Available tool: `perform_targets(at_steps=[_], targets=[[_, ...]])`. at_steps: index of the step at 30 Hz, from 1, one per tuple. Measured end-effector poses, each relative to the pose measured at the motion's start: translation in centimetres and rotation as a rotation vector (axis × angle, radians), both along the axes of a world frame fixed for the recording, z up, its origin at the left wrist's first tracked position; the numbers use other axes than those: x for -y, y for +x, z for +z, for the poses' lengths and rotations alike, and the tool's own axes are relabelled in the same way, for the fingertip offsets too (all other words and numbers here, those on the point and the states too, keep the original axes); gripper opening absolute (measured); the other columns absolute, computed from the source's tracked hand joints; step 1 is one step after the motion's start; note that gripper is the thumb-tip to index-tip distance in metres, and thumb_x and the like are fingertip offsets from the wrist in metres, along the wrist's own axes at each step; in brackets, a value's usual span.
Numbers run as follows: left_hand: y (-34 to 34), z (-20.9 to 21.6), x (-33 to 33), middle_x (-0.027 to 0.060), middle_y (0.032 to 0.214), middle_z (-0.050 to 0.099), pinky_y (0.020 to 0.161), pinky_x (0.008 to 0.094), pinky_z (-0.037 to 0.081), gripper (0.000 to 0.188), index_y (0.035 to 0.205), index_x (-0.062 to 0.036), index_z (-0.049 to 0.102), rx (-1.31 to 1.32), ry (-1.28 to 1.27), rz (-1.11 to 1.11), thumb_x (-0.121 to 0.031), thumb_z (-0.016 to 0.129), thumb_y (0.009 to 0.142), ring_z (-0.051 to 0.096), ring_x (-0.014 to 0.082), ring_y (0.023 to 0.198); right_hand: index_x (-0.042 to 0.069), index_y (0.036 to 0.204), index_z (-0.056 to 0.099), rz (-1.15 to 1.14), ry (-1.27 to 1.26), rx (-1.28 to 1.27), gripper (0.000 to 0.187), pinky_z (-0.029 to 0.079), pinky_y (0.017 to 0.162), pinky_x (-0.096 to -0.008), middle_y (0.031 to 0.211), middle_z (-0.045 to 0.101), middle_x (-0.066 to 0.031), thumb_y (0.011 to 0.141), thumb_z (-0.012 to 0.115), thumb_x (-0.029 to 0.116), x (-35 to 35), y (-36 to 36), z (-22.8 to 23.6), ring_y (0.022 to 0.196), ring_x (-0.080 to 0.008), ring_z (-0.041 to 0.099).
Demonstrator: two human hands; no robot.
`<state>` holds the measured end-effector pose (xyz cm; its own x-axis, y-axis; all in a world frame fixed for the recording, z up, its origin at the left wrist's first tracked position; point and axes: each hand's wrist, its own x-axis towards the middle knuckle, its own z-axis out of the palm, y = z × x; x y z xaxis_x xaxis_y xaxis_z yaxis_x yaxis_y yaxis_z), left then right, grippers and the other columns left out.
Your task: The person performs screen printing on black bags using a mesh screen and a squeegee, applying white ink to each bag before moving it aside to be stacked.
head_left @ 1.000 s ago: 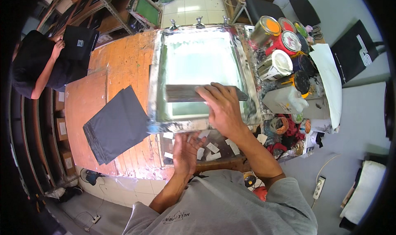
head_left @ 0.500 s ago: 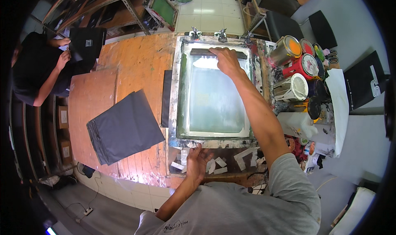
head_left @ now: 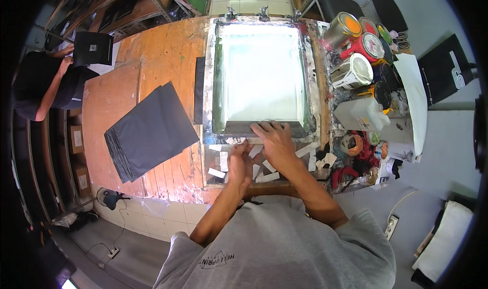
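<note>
A screen printing frame (head_left: 209, 93) lies on the wooden table in front of me, its pale mesh shining with reflected light. At the mesh's near end, a long dark squeegee (head_left: 238, 128) lies crosswise. My right hand (head_left: 277, 144) is closed on the squeegee, fingers over its top. My left hand (head_left: 240, 164) is at the frame's near edge, fingers curled up against it; its fingertips are partly hidden. A dark sheet (head_left: 199, 91) sticks out from under the frame's left side. Further left, a stack of dark sheets or bags (head_left: 152, 131) rests on the table.
Metal clamps (head_left: 263, 14) stand at the frame's far edge. Paint cans (head_left: 351, 70), a whitish jug (head_left: 356, 114) and tape rolls (head_left: 352, 144) crowd the right side. White strips (head_left: 268, 177) lie near my hands. At far left, another person holds a black bag (head_left: 93, 49).
My right hand has drawn the squeegee from the far end of the mesh to its near end. My left hand stays at the near edge. The view has shifted slightly.
</note>
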<state>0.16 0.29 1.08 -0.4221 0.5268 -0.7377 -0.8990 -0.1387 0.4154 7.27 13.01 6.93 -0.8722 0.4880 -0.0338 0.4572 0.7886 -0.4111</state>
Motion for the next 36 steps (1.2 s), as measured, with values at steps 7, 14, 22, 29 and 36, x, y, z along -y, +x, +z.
perform_targets(at_steps=[7,14,22,29,36], targets=[[0.1,-0.6,-0.6,0.0120,0.126,0.054,0.112,0.0625,0.030,0.039,0.128,-0.0013,0.054,-0.004,-0.088,0.030,-0.024,0.056,0.096,0.048,0.0284,0.128,0.009,0.127,0.067,-0.007,-0.197,-0.004,0.053,0.050,0.082,-0.0466,0.100,0.073,-0.0200,0.076,0.065,-0.007,-4.5,-1.8,-1.1,0.097,-0.0373,0.068],[0.2,-1.3,-0.6,0.0108,0.116,0.056,0.108,0.0637,0.034,0.027,0.116,-0.0037,0.057,0.043,-0.109,0.095,-0.016,0.060,0.092,0.052,0.0294,0.123,0.014,0.133,0.061,0.038,0.094,0.046,0.060,0.041,0.095,-0.0522,0.116,0.068,-0.0091,0.075,0.074,0.009,0.6,1.0,-3.2,0.114,-0.0286,0.061],[0.4,-3.0,0.6,0.0108,0.110,0.055,0.096,0.0627,0.044,0.022,0.108,-0.0079,0.053,0.008,-0.106,0.081,-0.013,0.060,0.088,0.056,0.0304,0.116,0.014,0.120,0.066,-0.019,0.272,-0.189,0.040,0.039,0.091,-0.0526,0.106,0.068,-0.0045,0.082,0.065,0.003,-5.7,-4.4,-7.0,0.104,-0.0256,0.060],[0.3,-1.5,0.0,0.0168,0.126,0.054,0.106,0.0610,0.040,0.019,0.106,-0.0057,0.057,-0.022,-0.123,0.025,-0.020,0.048,0.097,0.046,0.0350,0.131,0.017,0.124,0.073,-0.109,0.168,-0.075,0.051,0.042,0.092,-0.0521,0.112,0.075,-0.0093,0.081,0.062,-0.008,-17.1,-12.9,-6.2,0.107,-0.0304,0.067],[0.2,-2.1,0.5,0.0122,0.114,0.058,0.095,0.0582,0.046,0.020,0.110,-0.0090,0.051,-0.006,-0.114,0.059,-0.014,0.058,0.091,0.055,0.0304,0.119,0.018,0.126,0.070,0.045,0.014,0.055,0.053,0.047,0.086,-0.0488,0.109,0.076,-0.0077,0.080,0.062,-0.008,-16.3,-10.7,-3.4,0.100,-0.0282,0.070]])
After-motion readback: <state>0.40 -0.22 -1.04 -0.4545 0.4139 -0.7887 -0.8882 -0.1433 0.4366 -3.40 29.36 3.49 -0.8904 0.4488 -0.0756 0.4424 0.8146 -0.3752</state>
